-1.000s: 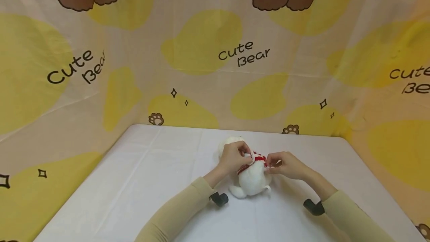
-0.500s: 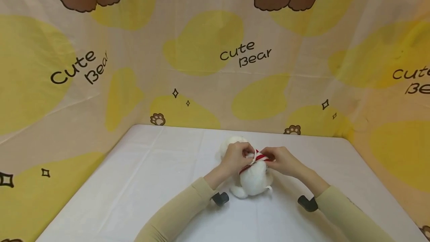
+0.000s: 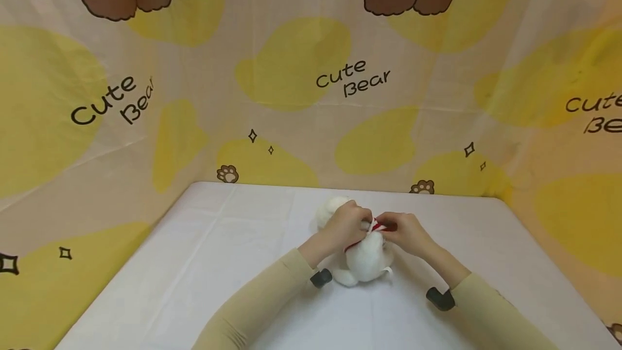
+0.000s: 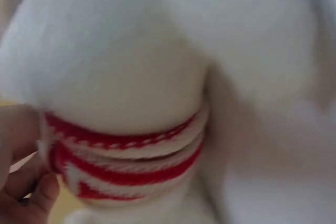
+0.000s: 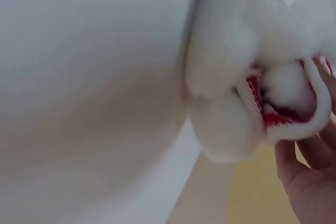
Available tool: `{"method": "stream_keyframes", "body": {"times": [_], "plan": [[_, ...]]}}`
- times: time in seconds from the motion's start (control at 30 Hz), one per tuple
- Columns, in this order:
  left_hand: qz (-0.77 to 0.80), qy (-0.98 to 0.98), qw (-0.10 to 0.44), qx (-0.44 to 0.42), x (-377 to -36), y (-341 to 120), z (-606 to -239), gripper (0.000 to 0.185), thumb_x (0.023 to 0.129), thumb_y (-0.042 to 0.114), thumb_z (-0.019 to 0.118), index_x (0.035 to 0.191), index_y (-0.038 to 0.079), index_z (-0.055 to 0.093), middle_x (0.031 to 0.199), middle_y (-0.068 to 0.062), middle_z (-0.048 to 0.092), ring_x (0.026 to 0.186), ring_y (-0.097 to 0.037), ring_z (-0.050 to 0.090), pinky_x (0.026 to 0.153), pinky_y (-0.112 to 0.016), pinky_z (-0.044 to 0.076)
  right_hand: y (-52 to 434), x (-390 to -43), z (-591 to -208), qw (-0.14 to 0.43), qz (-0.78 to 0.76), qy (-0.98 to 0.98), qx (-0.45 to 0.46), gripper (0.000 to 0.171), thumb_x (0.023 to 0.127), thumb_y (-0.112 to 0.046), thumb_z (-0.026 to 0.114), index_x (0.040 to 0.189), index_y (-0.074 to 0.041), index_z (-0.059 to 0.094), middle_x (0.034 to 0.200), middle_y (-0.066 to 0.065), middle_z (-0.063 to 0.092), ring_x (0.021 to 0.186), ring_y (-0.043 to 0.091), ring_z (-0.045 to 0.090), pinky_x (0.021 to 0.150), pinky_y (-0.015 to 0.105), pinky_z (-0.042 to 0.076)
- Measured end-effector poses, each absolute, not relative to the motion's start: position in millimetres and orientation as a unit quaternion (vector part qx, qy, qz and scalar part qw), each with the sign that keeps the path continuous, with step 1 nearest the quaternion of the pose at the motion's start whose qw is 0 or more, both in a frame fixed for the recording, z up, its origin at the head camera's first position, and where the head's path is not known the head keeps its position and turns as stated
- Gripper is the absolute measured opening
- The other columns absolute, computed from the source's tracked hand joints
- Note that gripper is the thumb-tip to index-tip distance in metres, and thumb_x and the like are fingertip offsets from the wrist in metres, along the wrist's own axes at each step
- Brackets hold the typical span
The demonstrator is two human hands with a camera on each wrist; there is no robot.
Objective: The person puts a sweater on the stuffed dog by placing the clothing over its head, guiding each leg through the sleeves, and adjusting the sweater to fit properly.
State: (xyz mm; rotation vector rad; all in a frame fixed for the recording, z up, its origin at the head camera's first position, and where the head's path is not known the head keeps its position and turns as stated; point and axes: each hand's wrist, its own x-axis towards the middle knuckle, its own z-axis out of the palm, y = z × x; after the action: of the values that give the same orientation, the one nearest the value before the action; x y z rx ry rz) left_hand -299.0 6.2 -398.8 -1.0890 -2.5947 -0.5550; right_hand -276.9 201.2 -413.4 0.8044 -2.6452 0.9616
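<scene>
A white plush toy lies on the table with a red-and-white striped knitted garment round its middle. My left hand reaches across the toy's body and pinches the garment's edge. From the other side, my right hand grips the garment close to the left fingertips. Stripes of the knit wrap the body in the left wrist view, fingers at its left end. A white-edged opening of the garment shows in the right wrist view, with plush inside it and fingers along its rim. Part of the toy's head is hidden behind my left hand.
The white-covered table reaches back to a yellow-patterned cloth wall. Similar cloth hangs at both sides. A dark wrist mount sits under the left sleeve, another mount under the right.
My right hand has moved left and up from the toy's side onto the garment. My left hand has shifted slightly right, drawing the edge along. The toy stays about where it was.
</scene>
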Motion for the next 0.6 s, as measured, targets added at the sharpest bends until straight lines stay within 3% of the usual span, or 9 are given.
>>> {"method": "stream_keyframes", "body": {"times": [0.13,0.3,0.6], "plan": [[-0.25,-0.891,0.126,-0.358,-303.9,5.6,-404.2,0.017,0.07,0.011,0.076,0.085,0.016,0.072,0.079,0.008,0.068,0.072,-0.006,0.049,0.063,-0.014,0.038,208.1,-277.4,-404.8,0.068,0.319,-0.907,0.268,0.016,0.076,-0.011,0.078,0.089,-0.01,0.069,0.081,-0.001,0.07,0.072,0.01,0.064,0.064,0.023,0.053],[-0.366,-0.866,0.112,-0.322,-309.5,0.8,-414.3,0.016,0.066,0.01,0.076,0.082,0.015,0.073,0.075,0.007,0.067,0.068,-0.002,0.049,0.061,-0.012,0.04,213.2,-274.4,-408.9,0.025,0.36,-0.901,0.241,0.016,0.076,-0.007,0.077,0.072,-0.012,0.062,0.067,-0.003,0.065,0.059,0.004,0.055,0.054,0.021,0.049],[-0.546,-0.802,0.097,-0.221,-309.4,-3.1,-428.7,0.009,0.069,0.008,0.076,0.077,0.011,0.074,0.07,0.001,0.069,0.061,0.0,0.052,0.057,-0.016,0.046,211.7,-269.4,-418.2,-0.008,0.385,-0.896,0.22,0.019,0.074,-0.004,0.077,0.069,-0.008,0.059,0.062,0.0,0.062,0.054,0.008,0.056,0.05,0.023,0.051]]}}
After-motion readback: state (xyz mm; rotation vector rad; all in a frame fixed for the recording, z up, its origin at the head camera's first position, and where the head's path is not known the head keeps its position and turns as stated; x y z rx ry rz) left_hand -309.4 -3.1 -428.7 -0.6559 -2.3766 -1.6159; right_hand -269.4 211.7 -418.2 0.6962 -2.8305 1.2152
